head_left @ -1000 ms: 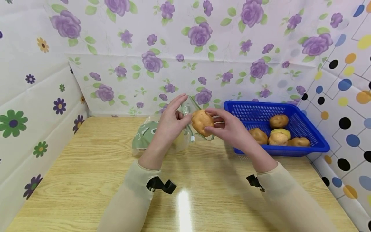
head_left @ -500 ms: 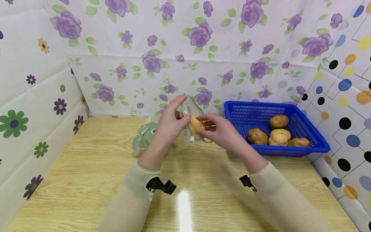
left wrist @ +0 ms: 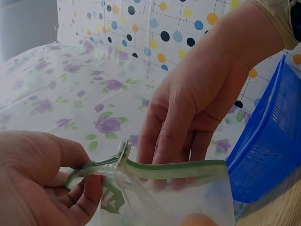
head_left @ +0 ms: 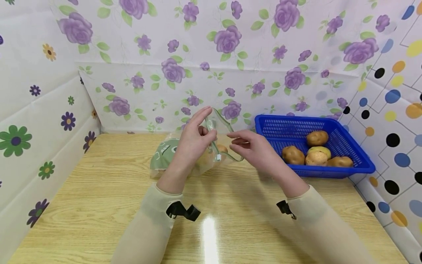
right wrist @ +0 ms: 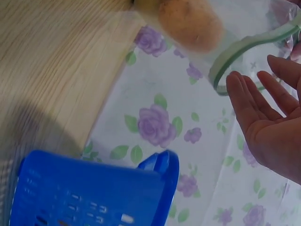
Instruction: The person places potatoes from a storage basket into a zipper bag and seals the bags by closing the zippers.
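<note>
My left hand (head_left: 194,141) pinches the green-edged rim of a clear zip bag (head_left: 165,156) that bears a green cartoon print. The bag lies along the table, its mouth spread toward the right. My right hand (head_left: 258,150) is at that mouth with fingers extended and holds nothing. In the left wrist view its fingertips reach just behind the green rim (left wrist: 188,169). A potato (right wrist: 190,23) shows through the plastic in the right wrist view, inside the bag. A white zip slider (head_left: 218,157) sits on the rim. My left arm hides part of the bag.
A blue perforated basket (head_left: 364,165) stands at the right with several potatoes, one of them a brown potato (head_left: 293,156) at its near left. Flower-printed sheeting (head_left: 138,95) rises behind the wooden table (head_left: 99,205); dotted sheeting (head_left: 392,146) borders the right side.
The right hand moved the potato left into the bag's mouth and let it go, then drew slightly back to the right. The left hand stayed on the rim.
</note>
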### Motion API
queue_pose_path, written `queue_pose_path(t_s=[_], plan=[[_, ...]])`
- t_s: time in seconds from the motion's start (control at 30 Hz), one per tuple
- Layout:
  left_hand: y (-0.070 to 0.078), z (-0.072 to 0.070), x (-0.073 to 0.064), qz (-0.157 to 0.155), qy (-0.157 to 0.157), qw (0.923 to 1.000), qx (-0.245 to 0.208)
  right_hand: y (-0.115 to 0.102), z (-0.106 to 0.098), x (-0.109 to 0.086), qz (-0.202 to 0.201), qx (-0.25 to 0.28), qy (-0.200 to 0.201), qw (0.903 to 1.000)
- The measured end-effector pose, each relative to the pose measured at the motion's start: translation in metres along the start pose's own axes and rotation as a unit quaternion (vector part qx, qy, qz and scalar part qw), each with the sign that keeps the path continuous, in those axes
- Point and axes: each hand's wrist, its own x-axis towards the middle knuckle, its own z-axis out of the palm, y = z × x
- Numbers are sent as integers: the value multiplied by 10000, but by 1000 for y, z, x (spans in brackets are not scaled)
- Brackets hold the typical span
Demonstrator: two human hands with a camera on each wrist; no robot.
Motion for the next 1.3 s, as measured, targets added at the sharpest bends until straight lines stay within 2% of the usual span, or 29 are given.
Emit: queue_pose_path(t_s=[0.2,0.37,0.8,1.3], plan=[[0,0,0,5,-21,10000,-46,11,-19,-5,-31,-167,261,9995],[0,0,0,-6,-45,10000,-43,21,-34,-11,30,-449,323,9985],[1,1,0,46,-75,10000,36,37,-79,-26,611,-1480,159,9870],[0,1,-1,54,-121,9999,47,82,-123,-34,941,-1708,-337,9802]])
